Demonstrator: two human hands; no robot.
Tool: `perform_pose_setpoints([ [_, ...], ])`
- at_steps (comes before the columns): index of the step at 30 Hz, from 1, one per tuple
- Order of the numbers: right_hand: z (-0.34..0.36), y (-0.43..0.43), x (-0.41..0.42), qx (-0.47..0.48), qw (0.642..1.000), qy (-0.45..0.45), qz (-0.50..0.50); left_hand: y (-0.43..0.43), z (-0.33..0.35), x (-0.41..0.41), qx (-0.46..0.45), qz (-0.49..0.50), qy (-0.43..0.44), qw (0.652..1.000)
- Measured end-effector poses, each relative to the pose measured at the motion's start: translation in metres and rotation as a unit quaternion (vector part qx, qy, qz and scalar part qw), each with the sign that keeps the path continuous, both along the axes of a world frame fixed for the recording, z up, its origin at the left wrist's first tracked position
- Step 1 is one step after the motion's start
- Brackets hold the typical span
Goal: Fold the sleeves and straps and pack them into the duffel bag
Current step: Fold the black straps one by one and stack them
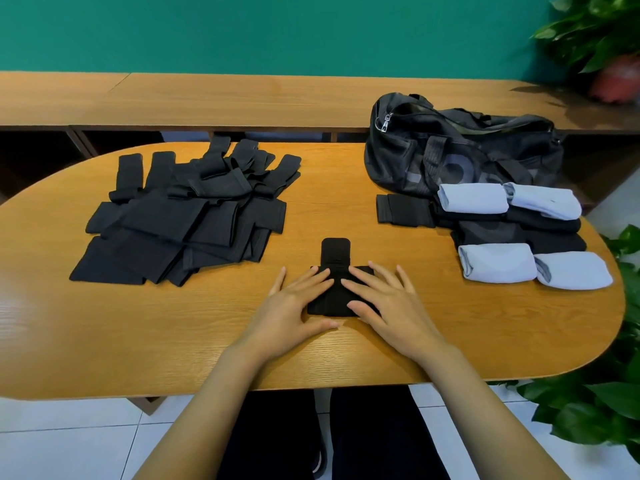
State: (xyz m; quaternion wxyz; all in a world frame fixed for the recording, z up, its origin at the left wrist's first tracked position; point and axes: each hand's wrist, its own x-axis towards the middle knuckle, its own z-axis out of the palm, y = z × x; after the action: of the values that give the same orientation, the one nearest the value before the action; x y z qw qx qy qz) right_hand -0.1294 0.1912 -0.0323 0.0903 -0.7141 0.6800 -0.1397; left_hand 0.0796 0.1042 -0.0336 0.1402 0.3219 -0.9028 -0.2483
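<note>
Two hands lie flat on a black strap (335, 252) at the near middle of the table (173, 323) — the left hand (294, 299) and the right hand (384, 299) side by side, fingers straight and slightly spread, pressing the fabric down and gripping nothing. Their fingertips nearly meet over the strap's centre. The left thumb rests on the wood, and the right thumb rests on the strap's near edge. The strap forms a T: a short rounded tab points away from the person, its long axis near to far, and a wider crosspiece under the fingers runs left to right.

No brand or label can be read on it. The bag (460, 150), at the far right, lies on its side with its long axis left to right and a metal zip pull (384, 124) at its left end. Grey lettering (453, 171) on its flank shows round shapes but is partly hidden and cannot be read.

Just in front of the bag sit four pale rolled sleeves (471, 199) in two rows, with dark pieces (519, 233) between them and a second strap (405, 211), folded, at their left. A loose pile (187, 216) of black straps covers the table's left side, well apart from the hands.
</note>
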Motion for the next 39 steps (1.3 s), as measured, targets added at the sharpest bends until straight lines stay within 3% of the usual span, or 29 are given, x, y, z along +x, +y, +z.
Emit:
perform_pose_setpoints([
  [10, 0.0, 0.003, 0.002, 0.053, 0.998, 0.002, -0.043, 0.002, -0.002, -0.001, -0.028, 0.073, -0.013, 0.997],
  [22, -0.001, 0.0, -0.002, 0.062, 0.998, -0.006, 0.008, 0.002, -0.004, 0.001, -0.063, 0.056, 0.027, 0.996],
  [26, 0.003, 0.0, -0.002, 0.02, 1.0, 0.003, 0.012, 0.006, 0.001, -0.001, -0.087, 0.083, 0.027, 0.992],
  [33, 0.001, -0.006, 0.002, -0.16, 0.984, -0.069, -0.036, 0.008, 0.01, 0.0, -0.098, 0.125, 0.102, 0.982],
  [39, 0.011, -0.016, 0.007, -0.159, 0.96, -0.183, -0.139, 0.007, 0.001, -0.004, -0.143, 0.19, 0.167, 0.957],
])
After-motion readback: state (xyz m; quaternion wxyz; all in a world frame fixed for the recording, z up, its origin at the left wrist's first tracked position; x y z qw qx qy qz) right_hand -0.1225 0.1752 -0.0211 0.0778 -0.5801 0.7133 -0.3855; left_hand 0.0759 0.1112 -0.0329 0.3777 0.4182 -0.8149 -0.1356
